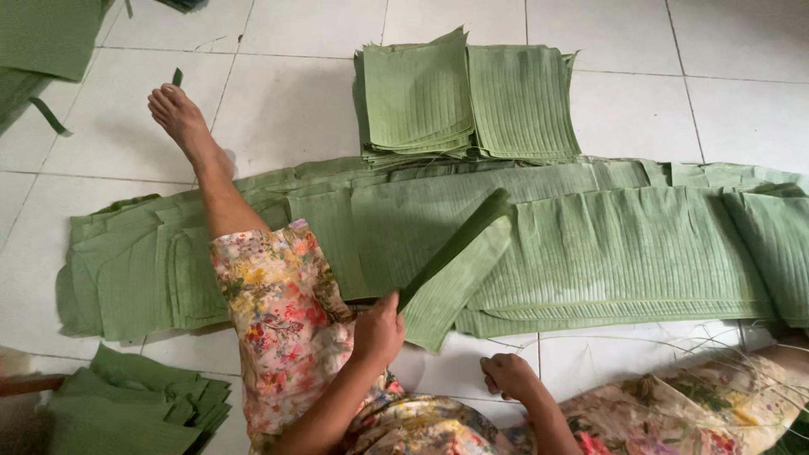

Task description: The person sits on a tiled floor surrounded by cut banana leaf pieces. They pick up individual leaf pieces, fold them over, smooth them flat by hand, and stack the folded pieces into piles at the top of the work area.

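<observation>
Left hand (377,327) grips a folded green leaf strip (459,261), ribbed, matte, tilted up; right hand (508,373) fisted, empty.

A floor (742,50) of pale square tiles carries everything. Across its middle, from left to right, lies a long layered spread of green banana leaves (640,244). Beyond it, at the far centre, sits a stack of cut square leaf pieces (468,101). A smaller pile of leaf pieces (135,409) lies at the near left, and more leaves (42,42) lie at the far left corner.
</observation>
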